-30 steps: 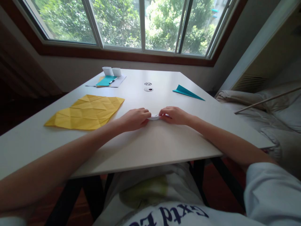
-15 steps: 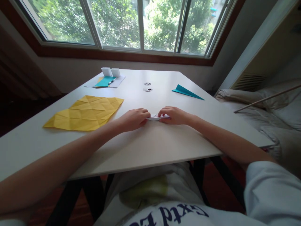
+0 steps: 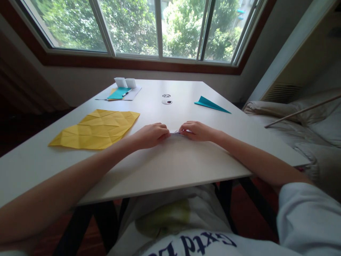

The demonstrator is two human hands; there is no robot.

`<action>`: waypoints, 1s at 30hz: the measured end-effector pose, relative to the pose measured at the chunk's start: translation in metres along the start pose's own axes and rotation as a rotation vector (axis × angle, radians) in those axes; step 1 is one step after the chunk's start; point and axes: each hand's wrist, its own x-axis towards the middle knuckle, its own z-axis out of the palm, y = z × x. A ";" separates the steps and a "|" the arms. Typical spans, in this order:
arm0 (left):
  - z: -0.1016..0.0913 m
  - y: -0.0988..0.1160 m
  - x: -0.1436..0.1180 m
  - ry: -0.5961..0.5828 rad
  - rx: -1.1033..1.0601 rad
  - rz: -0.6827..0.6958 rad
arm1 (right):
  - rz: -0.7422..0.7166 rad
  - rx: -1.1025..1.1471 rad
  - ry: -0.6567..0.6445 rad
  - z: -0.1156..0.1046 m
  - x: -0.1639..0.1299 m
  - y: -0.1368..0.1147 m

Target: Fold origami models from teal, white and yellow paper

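My left hand and my right hand meet at the middle of the white table. Between their fingertips they pinch a small folded white paper, pressed flat against the tabletop. Only a thin sliver of the paper shows; the fingers cover the remainder.
A creased yellow sheet lies to the left of my hands. A teal folded paper shape rests at the far right. At the back left sit two white cups, a teal paper with a pen. A bed is to the right.
The white paper between my fingers has been flattened; less of it shows now. Both hands stayed in nearly the same place.
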 end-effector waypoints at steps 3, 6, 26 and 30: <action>-0.001 -0.001 0.000 0.012 -0.055 -0.006 | 0.013 0.016 0.000 -0.001 0.001 -0.001; -0.001 -0.002 0.001 0.011 -0.101 -0.009 | 0.009 0.050 0.001 -0.001 0.000 0.000; 0.000 -0.010 0.001 0.001 -0.196 0.007 | 0.012 -0.201 -0.037 0.000 0.001 -0.015; -0.001 -0.010 0.001 0.006 -0.223 0.001 | 0.041 -0.229 -0.028 0.001 0.001 -0.019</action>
